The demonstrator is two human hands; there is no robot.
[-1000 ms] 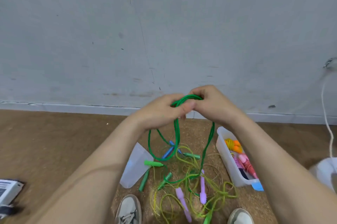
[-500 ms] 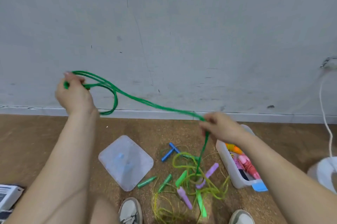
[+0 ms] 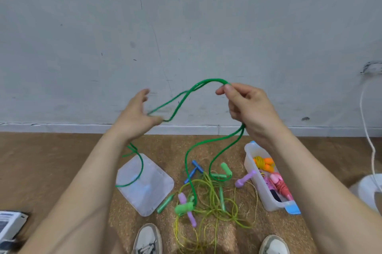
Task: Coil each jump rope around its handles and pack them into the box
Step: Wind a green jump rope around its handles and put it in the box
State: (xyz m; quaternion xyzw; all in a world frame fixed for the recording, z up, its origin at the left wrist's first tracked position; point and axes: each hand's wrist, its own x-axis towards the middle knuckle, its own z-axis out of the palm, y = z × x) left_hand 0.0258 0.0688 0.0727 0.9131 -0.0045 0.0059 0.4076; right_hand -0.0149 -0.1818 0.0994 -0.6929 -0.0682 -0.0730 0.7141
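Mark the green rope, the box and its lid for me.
green rope (image 3: 210,80), head view, top of the raised loop
box (image 3: 249,156), head view, left wall
lid (image 3: 155,187), head view, bare right half

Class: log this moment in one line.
step: coiling green rope; left grip: open, rope across; right grip: pinches rope; box: part-filled

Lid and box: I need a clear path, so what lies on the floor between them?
Head view: a yellow-green rope tangle, blue handles, green handles, a purple handle, and the green rope dangling into it.

Raised left hand (image 3: 137,118), fingers (image 3: 144,92) spread, right hand (image 3: 248,107) pinching green rope (image 3: 210,79)
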